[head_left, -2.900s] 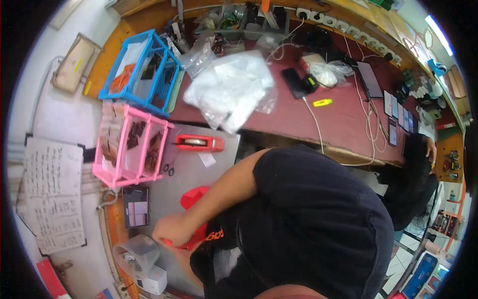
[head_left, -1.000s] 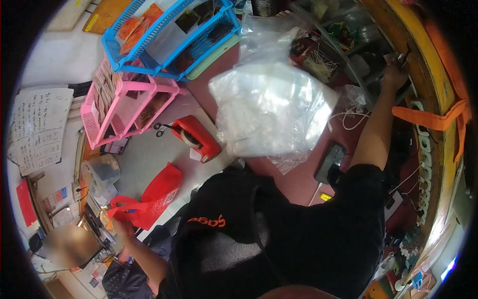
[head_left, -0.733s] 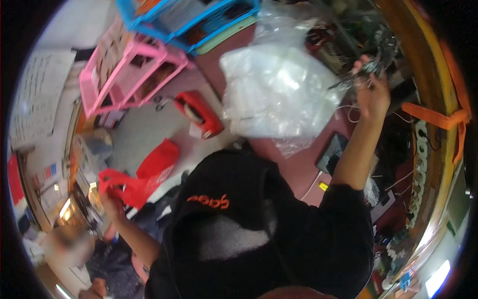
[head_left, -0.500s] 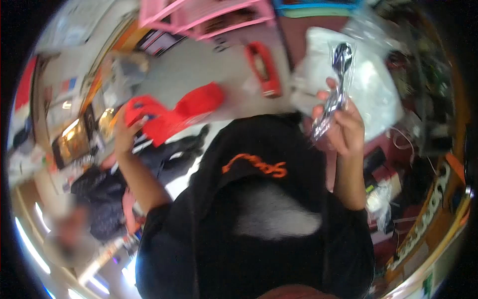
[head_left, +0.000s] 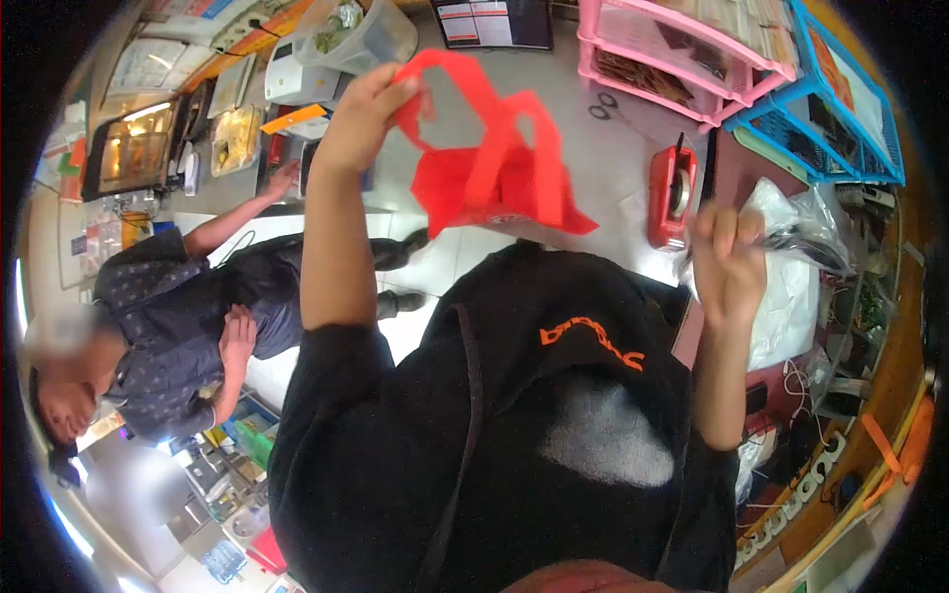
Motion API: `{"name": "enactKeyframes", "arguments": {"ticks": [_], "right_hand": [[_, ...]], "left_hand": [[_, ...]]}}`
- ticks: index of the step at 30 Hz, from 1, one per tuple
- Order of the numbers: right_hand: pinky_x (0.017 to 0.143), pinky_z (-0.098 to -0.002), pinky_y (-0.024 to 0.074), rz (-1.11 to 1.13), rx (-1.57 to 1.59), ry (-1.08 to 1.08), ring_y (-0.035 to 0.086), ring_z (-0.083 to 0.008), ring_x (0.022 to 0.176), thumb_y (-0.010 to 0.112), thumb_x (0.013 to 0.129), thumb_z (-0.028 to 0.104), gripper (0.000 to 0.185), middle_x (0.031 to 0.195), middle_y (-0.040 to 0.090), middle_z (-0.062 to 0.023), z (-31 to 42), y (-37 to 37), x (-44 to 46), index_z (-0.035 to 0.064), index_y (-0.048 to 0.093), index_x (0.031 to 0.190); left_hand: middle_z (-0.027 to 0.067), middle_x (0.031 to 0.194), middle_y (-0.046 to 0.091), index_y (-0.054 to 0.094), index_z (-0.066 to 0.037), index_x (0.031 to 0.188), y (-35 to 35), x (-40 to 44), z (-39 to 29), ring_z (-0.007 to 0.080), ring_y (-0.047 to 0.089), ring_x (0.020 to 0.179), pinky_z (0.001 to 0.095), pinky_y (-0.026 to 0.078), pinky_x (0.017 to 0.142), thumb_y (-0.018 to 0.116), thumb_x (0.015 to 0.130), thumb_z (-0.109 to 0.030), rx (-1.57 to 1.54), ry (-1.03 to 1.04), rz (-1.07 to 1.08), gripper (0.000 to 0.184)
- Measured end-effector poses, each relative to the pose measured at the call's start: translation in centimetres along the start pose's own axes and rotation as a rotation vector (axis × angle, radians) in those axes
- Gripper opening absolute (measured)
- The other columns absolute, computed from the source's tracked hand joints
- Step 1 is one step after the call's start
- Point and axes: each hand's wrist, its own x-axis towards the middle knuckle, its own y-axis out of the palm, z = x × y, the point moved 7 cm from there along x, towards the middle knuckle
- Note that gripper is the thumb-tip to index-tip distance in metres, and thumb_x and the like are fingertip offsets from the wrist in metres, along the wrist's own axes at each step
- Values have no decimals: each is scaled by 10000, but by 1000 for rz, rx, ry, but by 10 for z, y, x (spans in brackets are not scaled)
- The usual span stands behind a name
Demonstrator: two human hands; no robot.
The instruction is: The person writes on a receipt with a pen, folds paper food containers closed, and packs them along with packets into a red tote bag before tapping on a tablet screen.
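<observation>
While my left hand (head_left: pixel 368 117) pinches one handle of a red bag (head_left: pixel 494 188) between thumb and fingers, the bag hangs open over the grey counter (head_left: pixel 554 64). White print on its front is partly hidden by folds and a handle, and I cannot read it; the inside is too shaded to make out.

My right hand (head_left: pixel 730 257), blurred, is curled closed on a dark wrapped item (head_left: pixel 811 247). Its glossy end sticks out to the right in clear plastic; my fingers cover the rest, and the blur hides its exact shape. Behind it lie white plastic bags (head_left: pixel 781 316), partly covered by my hand and forearm.

Just left of that hand is a red tape dispenser (head_left: pixel 674 198), with scissors (head_left: pixel 603 106) farther up, only their handles clear. A pink rack (head_left: pixel 682 54) and a clear tub (head_left: pixel 371 40) are cut off at the top edge.
</observation>
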Motion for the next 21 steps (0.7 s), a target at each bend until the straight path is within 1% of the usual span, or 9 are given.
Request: {"name": "enactKeyframes", "arguments": {"ticks": [4,6,8,10,12,14,17,19,21], "right_hand": [[1059,-493,378,362,149,96,611,-284,1049,610,819,-52,202,1077,639,-101,-77,89,82,117,503,848],[1018,-491,428,452,111,148,628,-297,1050,594,828,-69,191,1180,642,-120,-135,117,112,110,532,850],[949,-435,491,571,-129,278,646,-283,1017,609,808,-65,145,1112,679,-103,-187,123,116,70,598,861],[905,-376,516,596,-861,480,655,-267,999,587,767,-108,195,1011,709,-128,-232,113,104,33,657,882],[827,-353,541,718,-1592,230,684,-267,940,560,796,-44,189,950,720,-148,-261,88,96,23,707,896],[755,-401,558,544,-2284,331,705,-298,892,531,849,74,214,944,720,-159,-272,55,100,52,729,927],[729,-453,562,530,-2433,430,714,-304,894,509,889,176,263,945,726,-141,-282,28,101,60,738,948],[746,-462,560,558,-2475,465,712,-299,908,508,891,170,263,963,725,-147,-282,26,101,65,739,959],[763,-471,558,581,-2513,508,710,-293,922,506,894,164,264,981,723,-154,-280,20,99,70,741,971]], "left_hand": [[65,851,628,599,-18,1028,-14,44,11,188,605,848,320,486,778,618,937,-252,-56,57,13,251],[125,970,631,567,-18,1130,-29,64,31,215,623,894,334,500,801,548,959,-196,-85,14,49,248],[186,1089,633,534,-18,1232,-24,74,43,241,640,941,347,515,824,479,980,-141,-111,-28,82,286],[9,739,596,585,-68,971,-28,80,36,98,524,569,243,446,551,513,998,-191,-317,186,-49,145],[25,775,611,584,-60,985,-37,83,44,107,540,592,249,455,566,505,1000,-178,-332,155,-72,143],[42,812,625,583,-53,999,-38,82,47,116,556,615,254,464,580,496,1002,-166,-342,119,-87,143],[43,819,628,578,-49,978,-38,77,48,105,539,606,246,455,571,500,1001,-153,-283,90,-116,133],[44,826,634,579,-39,970,-30,71,47,94,530,610,245,450,570,504,1004,-160,-308,217,62,146],[38,795,632,585,-41,938,-27,62,42,88,527,596,238,445,561,516,980,-129,-318,256,-4,119]]}}
